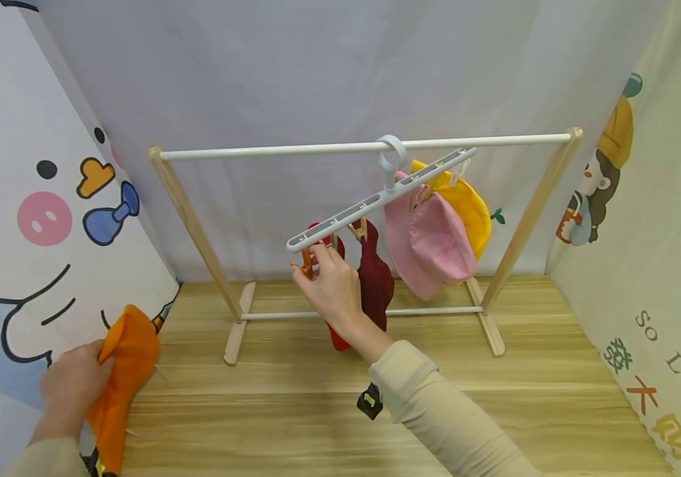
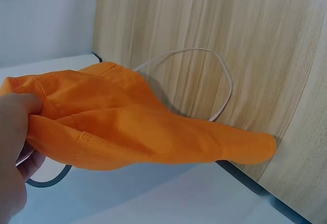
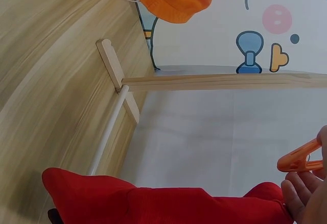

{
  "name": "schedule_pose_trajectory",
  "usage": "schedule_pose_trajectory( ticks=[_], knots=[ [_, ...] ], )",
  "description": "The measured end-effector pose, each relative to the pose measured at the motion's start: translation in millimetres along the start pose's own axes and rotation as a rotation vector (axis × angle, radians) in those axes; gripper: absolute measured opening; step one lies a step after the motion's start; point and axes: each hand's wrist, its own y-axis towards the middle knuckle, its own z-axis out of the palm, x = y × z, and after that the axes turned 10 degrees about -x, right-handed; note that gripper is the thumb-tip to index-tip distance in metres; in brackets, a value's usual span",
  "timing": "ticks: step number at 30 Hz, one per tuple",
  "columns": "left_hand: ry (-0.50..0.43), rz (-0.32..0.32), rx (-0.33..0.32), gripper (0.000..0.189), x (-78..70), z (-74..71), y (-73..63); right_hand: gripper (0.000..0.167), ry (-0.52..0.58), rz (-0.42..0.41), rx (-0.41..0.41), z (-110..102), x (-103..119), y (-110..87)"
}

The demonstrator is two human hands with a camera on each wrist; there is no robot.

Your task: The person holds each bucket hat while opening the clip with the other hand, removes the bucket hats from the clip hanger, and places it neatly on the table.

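My left hand (image 1: pixel 75 381) grips an orange cloth hat (image 1: pixel 132 351) by its edge, off to the left of the rack. In the left wrist view the hat (image 2: pixel 133 132) hangs folded, a thin white cord (image 2: pixel 227 76) looping from it. My right hand (image 1: pixel 340 288) pinches an orange clothespin (image 3: pixel 299 157) at the near left end of a grey hanger (image 1: pixel 346 215). Just behind that hand hangs a red hat (image 3: pixel 127 203), partly hidden. A dark red hat (image 1: pixel 374 275) is clipped beside it. Pink (image 1: pixel 436 245) and yellow (image 1: pixel 473 209) hats hang toward the hanger's far end.
The hanger's hook (image 1: pixel 393 151) loops over the white top rail (image 1: pixel 269 150) of a wooden rack. Its left post (image 1: pixel 194 228) and right post (image 1: pixel 531 225) stand on the wood-grain table (image 1: pixel 555 397). Printed cloth walls (image 1: pixel 644 278) enclose the sides and back.
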Motion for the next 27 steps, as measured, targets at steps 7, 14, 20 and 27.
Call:
schedule_pose_trajectory(
  ticks=[7, 14, 20, 27],
  knots=[
    [-0.003, -0.029, 0.036, 0.044, 2.5, 8.3, 2.0, 0.022, 0.014, 0.006, 0.01, 0, -1, -0.7],
    [-0.022, -0.05, 0.057, 0.045, -3.9, 22.8, -0.8, 0.022, 0.014, 0.004, 0.003, 0, -2, -1.0],
    [-0.052, -0.023, -0.03, 0.037, -12.3, 34.6, -9.2, 0.022, 0.018, -0.001, -0.001, 0, -2, -1.5],
    [-0.074, -0.017, -0.116, 0.036, -21.2, 50.0, -15.0, 0.022, 0.021, -0.008, -0.006, 1, -3, -1.1]
  ],
)
